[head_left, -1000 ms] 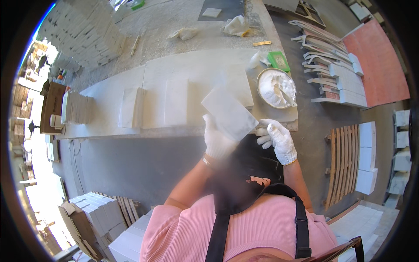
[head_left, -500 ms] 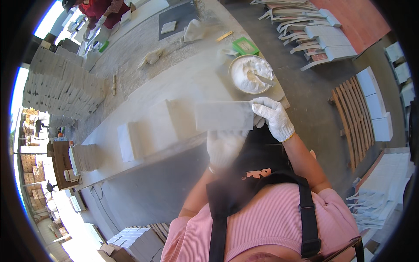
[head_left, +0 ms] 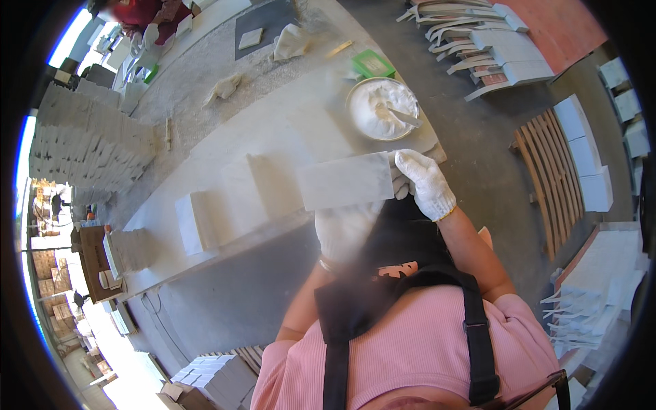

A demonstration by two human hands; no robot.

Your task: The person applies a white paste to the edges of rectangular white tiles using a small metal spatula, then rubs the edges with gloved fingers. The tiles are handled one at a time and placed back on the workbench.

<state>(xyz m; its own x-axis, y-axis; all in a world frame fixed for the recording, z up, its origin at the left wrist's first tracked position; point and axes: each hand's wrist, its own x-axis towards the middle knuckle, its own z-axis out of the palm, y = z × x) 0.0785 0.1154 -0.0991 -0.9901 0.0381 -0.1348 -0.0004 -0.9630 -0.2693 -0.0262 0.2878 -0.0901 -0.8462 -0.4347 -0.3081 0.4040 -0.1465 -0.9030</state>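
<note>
Both my hands wear white knitted gloves. A flat, rectangular white tile (head_left: 348, 181) is held level over the table's near edge. At the tile's right end, my right hand (head_left: 425, 183) is closed on it, thumb on top and fingers beneath. My left hand (head_left: 345, 236) is closed on the near side of the tile from below; the tile hides its fingertips, and haze blurs this part. Just beyond the tile stands a round bowl (head_left: 362, 123) of white paste or powder, with a flat scraper (head_left: 403, 117) resting in it.
Upright tile stacks (head_left: 191, 222) stand on the dusty table (head_left: 287, 137); a tall pile (head_left: 89, 140) rises at far left. Beyond the bowl sits a green box (head_left: 373, 63). A crumpled cloth (head_left: 291, 42) lies farther off. A wooden pallet (head_left: 547, 184) is at right. Another person (head_left: 147, 17) works at upper left.
The tile has tilted slightly, its right end higher in the picture, and shifted a little left with my left hand. The surroundings have shifted slightly in the view. Both hands keep their hold.
</note>
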